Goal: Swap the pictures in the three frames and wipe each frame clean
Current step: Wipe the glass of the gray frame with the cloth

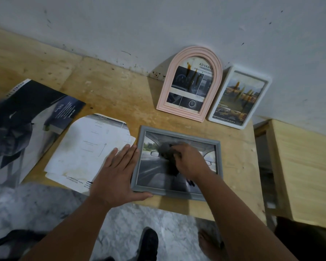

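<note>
A grey rectangular frame (pixel 217 147) lies flat near the table's front edge, holding a picture of a road seen from inside a car. My right hand (pixel 191 162) grips a dark grey cloth (pixel 167 151) on the frame's glass. My left hand (pixel 117 172) lies flat with straight fingers against the frame's left side, thumb along its bottom edge. A pink arched frame (pixel 188 81) and a white rectangular frame (pixel 241 98) lean upright against the wall behind, both with brown streaks on their glass.
The wooden table (pixel 105 87) carries cut paper sheets (pixel 87 151) left of the grey frame and a dark car brochure (pixel 30 117) at the far left. A wooden cabinet (pixel 299 170) stands to the right. My feet show on the marbled floor (pixel 130 219) below.
</note>
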